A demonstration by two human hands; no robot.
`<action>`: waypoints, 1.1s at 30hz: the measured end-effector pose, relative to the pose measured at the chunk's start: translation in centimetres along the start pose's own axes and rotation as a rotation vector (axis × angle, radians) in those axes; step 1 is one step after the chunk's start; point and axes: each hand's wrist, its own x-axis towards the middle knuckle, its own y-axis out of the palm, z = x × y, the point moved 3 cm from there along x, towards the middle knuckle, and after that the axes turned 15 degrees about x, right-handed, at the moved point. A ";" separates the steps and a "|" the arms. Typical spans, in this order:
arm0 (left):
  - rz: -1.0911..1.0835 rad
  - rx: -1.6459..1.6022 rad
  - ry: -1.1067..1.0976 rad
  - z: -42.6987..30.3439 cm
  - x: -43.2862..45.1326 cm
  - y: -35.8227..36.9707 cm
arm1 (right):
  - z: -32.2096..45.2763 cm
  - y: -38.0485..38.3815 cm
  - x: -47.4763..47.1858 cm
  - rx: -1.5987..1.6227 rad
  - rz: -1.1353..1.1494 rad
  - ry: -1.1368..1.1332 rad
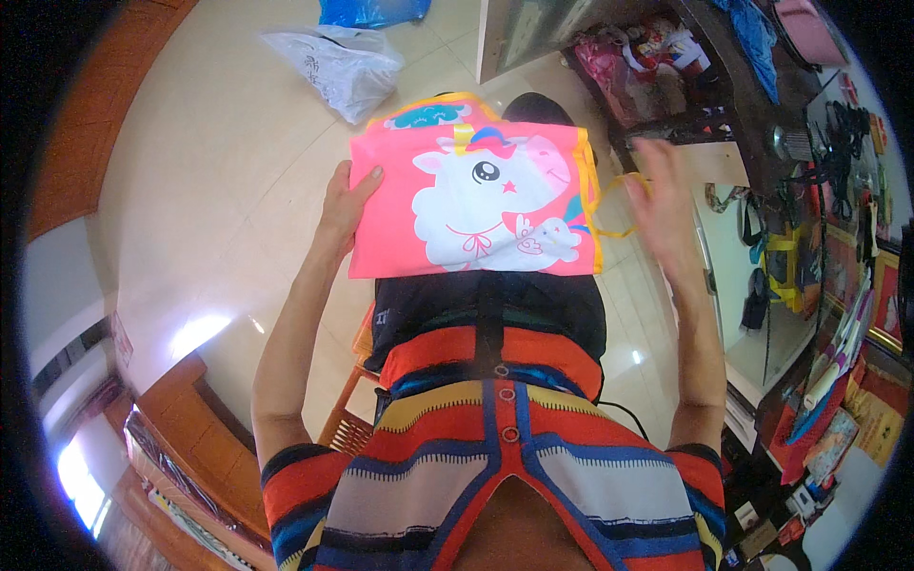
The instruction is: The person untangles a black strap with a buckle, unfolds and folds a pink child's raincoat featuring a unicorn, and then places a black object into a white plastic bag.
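Observation:
A folded pink cloth (385, 243) with a printed white unicorn and yellow edging lies across my lap, over black trousers. My left hand (351, 200) grips its left edge, the thumb on top and the fingers hidden beneath. Another part of pink cloth with a teal print shows beyond its far edge. A thin yellow strap (615, 234) loops out from the right edge towards my right hand (658, 193). That hand is raised and slightly blurred, fingers extended, beside the strap; whether it touches the strap cannot be told.
A white plastic bag (350, 68) and a blue plastic bag (375, 11) lie on the tiled floor ahead. At the right stands a dark cabinet (739, 135) with cloth items inside. Wooden furniture (207, 442) is at the lower left, and a wooden chair (346, 428) is under me.

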 end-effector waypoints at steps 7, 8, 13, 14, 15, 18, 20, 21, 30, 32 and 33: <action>0.052 -0.027 0.181 -2.7 -1.1 0.1 | 11.9 11.6 3.6 1.032 0.324 0.138; 0.086 -0.012 0.203 -3.5 -1.6 0.3 | 11.9 13.3 3.8 1.087 0.321 0.228; 0.107 0.316 0.532 -5.2 -3.0 5.3 | 10.2 14.3 4.7 1.758 0.414 0.703; 0.085 0.461 0.570 -4.5 -2.8 6.8 | 10.0 13.0 4.6 1.878 0.446 0.808; 0.059 0.574 0.681 -4.9 -3.1 8.6 | 9.7 11.9 4.5 1.991 0.461 0.917; 0.037 0.694 0.658 -4.0 -3.2 11.6 | 7.7 11.8 4.7 1.675 0.250 0.723; 0.029 0.725 0.694 -3.5 -3.3 12.6 | 6.2 11.7 5.2 1.452 0.209 0.657; 0.022 0.715 0.693 -3.2 -3.2 12.9 | 5.8 11.5 5.5 1.369 0.226 0.665; -0.068 0.587 0.664 -3.5 -2.2 9.5 | 2.9 15.1 6.2 1.536 0.201 0.838; -0.149 0.588 0.597 -3.3 -1.8 8.0 | 3.0 15.0 5.9 1.704 0.182 0.889; -0.192 0.585 0.565 -3.4 -1.8 7.6 | 2.6 15.2 5.7 1.772 0.187 0.897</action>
